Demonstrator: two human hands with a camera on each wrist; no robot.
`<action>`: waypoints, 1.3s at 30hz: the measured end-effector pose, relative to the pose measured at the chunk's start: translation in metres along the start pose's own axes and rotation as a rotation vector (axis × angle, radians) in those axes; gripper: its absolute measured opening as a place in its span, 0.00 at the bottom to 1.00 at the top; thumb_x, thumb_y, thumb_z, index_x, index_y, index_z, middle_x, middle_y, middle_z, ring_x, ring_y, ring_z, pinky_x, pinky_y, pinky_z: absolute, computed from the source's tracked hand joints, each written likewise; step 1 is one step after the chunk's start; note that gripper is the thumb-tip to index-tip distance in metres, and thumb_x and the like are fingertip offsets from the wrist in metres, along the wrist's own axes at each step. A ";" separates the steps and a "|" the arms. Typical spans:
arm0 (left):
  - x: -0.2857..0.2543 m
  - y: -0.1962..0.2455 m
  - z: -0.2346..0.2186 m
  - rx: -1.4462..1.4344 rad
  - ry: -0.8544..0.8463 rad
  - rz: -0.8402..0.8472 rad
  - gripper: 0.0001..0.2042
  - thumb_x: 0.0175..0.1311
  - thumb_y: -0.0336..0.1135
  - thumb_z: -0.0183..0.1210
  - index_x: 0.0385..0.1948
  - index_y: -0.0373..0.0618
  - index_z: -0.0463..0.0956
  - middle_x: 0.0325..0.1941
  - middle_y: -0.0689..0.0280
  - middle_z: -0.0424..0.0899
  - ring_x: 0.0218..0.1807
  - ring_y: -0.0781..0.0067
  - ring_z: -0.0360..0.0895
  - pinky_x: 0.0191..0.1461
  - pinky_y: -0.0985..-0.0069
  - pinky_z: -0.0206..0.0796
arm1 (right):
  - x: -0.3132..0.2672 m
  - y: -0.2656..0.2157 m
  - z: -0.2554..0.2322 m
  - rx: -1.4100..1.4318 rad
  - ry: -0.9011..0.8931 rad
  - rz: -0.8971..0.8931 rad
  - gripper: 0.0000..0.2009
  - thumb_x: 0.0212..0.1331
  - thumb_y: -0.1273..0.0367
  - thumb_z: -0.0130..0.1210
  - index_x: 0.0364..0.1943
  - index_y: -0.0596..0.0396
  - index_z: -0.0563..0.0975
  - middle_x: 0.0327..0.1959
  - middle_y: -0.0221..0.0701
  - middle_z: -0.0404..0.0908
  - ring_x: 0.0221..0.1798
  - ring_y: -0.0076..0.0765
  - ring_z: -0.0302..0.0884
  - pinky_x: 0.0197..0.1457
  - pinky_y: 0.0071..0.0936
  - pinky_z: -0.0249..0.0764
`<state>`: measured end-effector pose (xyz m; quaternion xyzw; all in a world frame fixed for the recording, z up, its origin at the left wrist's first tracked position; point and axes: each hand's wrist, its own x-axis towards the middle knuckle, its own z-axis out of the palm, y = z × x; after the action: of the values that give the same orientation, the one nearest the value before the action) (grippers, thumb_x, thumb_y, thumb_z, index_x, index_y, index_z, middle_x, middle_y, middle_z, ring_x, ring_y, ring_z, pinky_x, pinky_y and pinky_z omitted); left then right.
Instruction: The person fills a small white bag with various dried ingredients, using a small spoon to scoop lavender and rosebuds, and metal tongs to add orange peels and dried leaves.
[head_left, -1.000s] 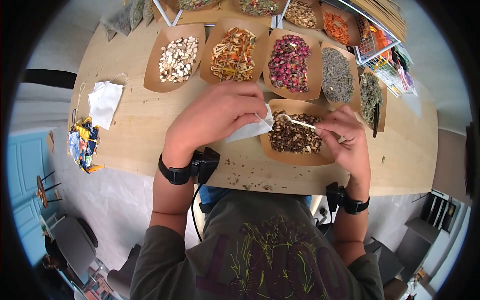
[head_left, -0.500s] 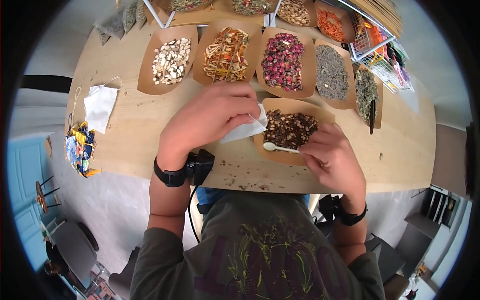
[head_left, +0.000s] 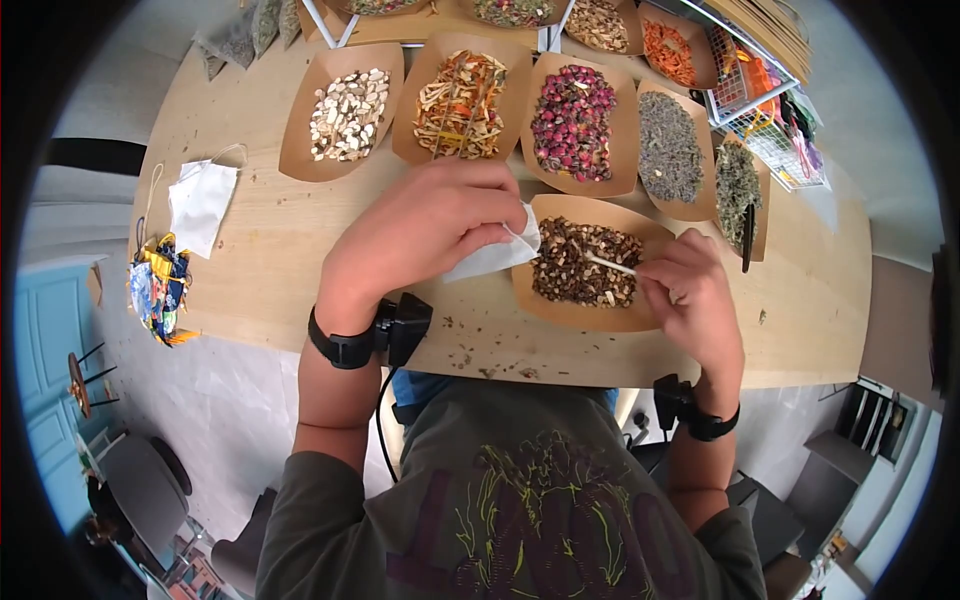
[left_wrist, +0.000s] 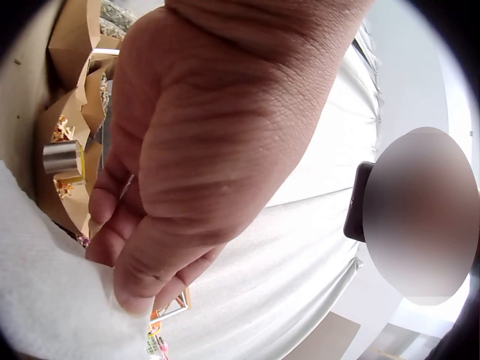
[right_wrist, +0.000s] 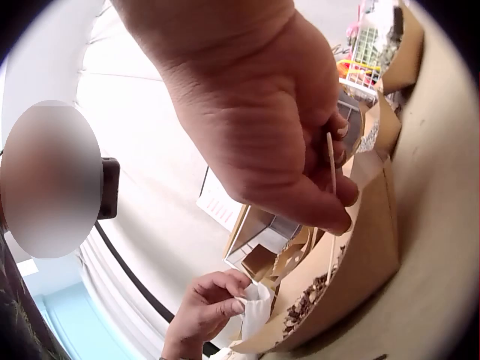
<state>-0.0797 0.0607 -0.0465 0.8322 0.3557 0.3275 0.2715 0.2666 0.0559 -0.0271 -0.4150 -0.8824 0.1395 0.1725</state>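
Note:
My left hand (head_left: 435, 220) pinches the top edge of a small white fabric pouch (head_left: 495, 255), which hangs at the left rim of a brown paper tray (head_left: 590, 318). Dark and pale chopped dried herbs (head_left: 570, 275) fill that tray. Between thumb and fingers, my right hand (head_left: 695, 295) holds a thin, pale small spoon (head_left: 612, 266) by its handle; its bowl end is down among the herbs and mostly hidden. In the right wrist view the handle (right_wrist: 332, 180) slants down into the tray, and the pouch (right_wrist: 256, 311) has its mouth partly spread.
Behind stand paper trays of white slices (head_left: 350, 115), orange-white strips (head_left: 465, 105) with tongs, rosebuds (head_left: 575, 120), grey-purple buds (head_left: 670, 145) and grey-green leaves (head_left: 735, 185) with black tongs. White pouches (head_left: 203, 205) and patterned pouches (head_left: 160, 285) lie left. Wire baskets (head_left: 775, 150) stand right.
My right hand first drew the spoon toward the tray's near edge, then moved it back up to the middle, into the herbs. The left hand keeps the pouch almost still.

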 end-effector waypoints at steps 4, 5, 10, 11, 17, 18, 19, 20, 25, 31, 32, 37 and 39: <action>0.001 0.000 -0.001 0.020 -0.007 0.004 0.06 0.67 0.28 0.71 0.41 0.43 0.86 0.45 0.63 0.85 0.45 0.53 0.83 0.48 0.60 0.75 | 0.003 0.000 0.021 0.172 -0.034 -0.002 0.07 0.51 0.81 0.70 0.33 0.57 0.89 0.30 0.33 0.85 0.41 0.47 0.78 0.54 0.43 0.75; 0.001 0.000 0.000 0.020 -0.007 0.004 0.06 0.67 0.28 0.71 0.41 0.43 0.86 0.45 0.63 0.85 0.45 0.53 0.83 0.48 0.60 0.75 | 0.003 0.001 0.022 0.173 -0.033 -0.001 0.07 0.51 0.81 0.70 0.33 0.57 0.89 0.30 0.33 0.85 0.41 0.47 0.78 0.54 0.43 0.75; 0.000 -0.001 0.001 0.024 -0.003 -0.007 0.06 0.66 0.29 0.72 0.41 0.43 0.86 0.45 0.64 0.85 0.45 0.53 0.83 0.47 0.60 0.75 | -0.001 0.010 0.021 0.317 0.005 0.055 0.07 0.54 0.80 0.72 0.36 0.57 0.90 0.32 0.34 0.88 0.42 0.45 0.81 0.54 0.40 0.76; 0.000 -0.001 0.001 0.023 -0.003 -0.007 0.06 0.66 0.29 0.72 0.41 0.43 0.86 0.45 0.64 0.85 0.45 0.53 0.83 0.47 0.60 0.75 | -0.001 0.011 0.020 0.317 0.004 0.055 0.07 0.54 0.80 0.72 0.36 0.57 0.90 0.32 0.34 0.88 0.42 0.45 0.81 0.54 0.40 0.76; 0.000 0.001 0.000 0.025 -0.001 -0.004 0.06 0.66 0.28 0.72 0.41 0.43 0.86 0.45 0.63 0.85 0.45 0.53 0.83 0.47 0.61 0.76 | 0.006 0.003 0.011 0.370 0.061 0.047 0.06 0.56 0.80 0.72 0.37 0.57 0.90 0.32 0.33 0.87 0.41 0.44 0.80 0.51 0.40 0.75; 0.000 0.001 0.000 0.025 0.000 0.002 0.06 0.65 0.28 0.72 0.41 0.43 0.86 0.45 0.63 0.85 0.44 0.53 0.83 0.47 0.61 0.76 | 0.011 -0.003 0.009 0.334 0.084 0.032 0.07 0.55 0.80 0.72 0.37 0.57 0.90 0.32 0.32 0.86 0.41 0.43 0.79 0.51 0.40 0.74; 0.001 0.001 0.000 0.025 0.002 0.010 0.06 0.65 0.27 0.72 0.41 0.42 0.86 0.45 0.63 0.85 0.44 0.53 0.83 0.46 0.61 0.76 | 0.015 -0.010 0.008 0.296 0.108 0.019 0.08 0.54 0.80 0.71 0.37 0.56 0.90 0.32 0.31 0.85 0.41 0.43 0.78 0.50 0.40 0.72; 0.001 0.002 0.000 0.025 -0.001 0.015 0.06 0.65 0.27 0.72 0.41 0.42 0.86 0.45 0.63 0.85 0.44 0.53 0.83 0.46 0.61 0.76 | 0.021 -0.018 0.006 0.295 0.113 0.021 0.08 0.54 0.80 0.71 0.37 0.56 0.90 0.32 0.31 0.85 0.41 0.43 0.78 0.50 0.40 0.72; 0.000 0.001 0.000 -0.029 -0.007 0.000 0.06 0.65 0.27 0.72 0.40 0.42 0.86 0.45 0.63 0.85 0.45 0.52 0.83 0.48 0.60 0.76 | 0.029 -0.034 0.001 0.016 0.171 -0.168 0.09 0.49 0.80 0.70 0.35 0.55 0.87 0.34 0.29 0.81 0.43 0.44 0.76 0.52 0.42 0.70; 0.000 0.000 0.001 0.004 -0.007 0.003 0.06 0.65 0.27 0.72 0.40 0.42 0.86 0.45 0.63 0.85 0.46 0.52 0.83 0.48 0.60 0.75 | -0.005 -0.003 -0.027 -0.077 0.024 -0.011 0.07 0.50 0.80 0.70 0.33 0.57 0.87 0.31 0.31 0.81 0.42 0.46 0.76 0.51 0.43 0.71; 0.000 0.001 0.001 0.001 -0.006 0.002 0.06 0.65 0.27 0.72 0.40 0.42 0.86 0.45 0.63 0.85 0.46 0.52 0.83 0.48 0.60 0.75 | -0.009 -0.001 -0.028 -0.094 -0.035 0.030 0.06 0.50 0.80 0.70 0.33 0.57 0.87 0.30 0.32 0.82 0.42 0.47 0.76 0.51 0.43 0.71; 0.000 0.001 0.000 -0.005 -0.009 0.000 0.06 0.65 0.27 0.72 0.41 0.42 0.86 0.45 0.63 0.85 0.46 0.52 0.83 0.47 0.60 0.75 | -0.001 -0.006 0.000 0.020 -0.039 -0.008 0.06 0.50 0.79 0.70 0.32 0.57 0.88 0.30 0.32 0.84 0.42 0.46 0.78 0.52 0.43 0.73; 0.000 0.001 -0.001 -0.002 -0.013 -0.003 0.06 0.65 0.27 0.72 0.41 0.42 0.86 0.45 0.63 0.85 0.46 0.52 0.83 0.47 0.60 0.75 | 0.004 -0.006 0.010 0.111 -0.039 -0.020 0.06 0.49 0.80 0.69 0.32 0.57 0.88 0.30 0.32 0.84 0.42 0.46 0.78 0.54 0.42 0.74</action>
<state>-0.0797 0.0604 -0.0456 0.8333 0.3550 0.3222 0.2752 0.2560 0.0546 -0.0335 -0.3932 -0.8806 0.1944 0.1793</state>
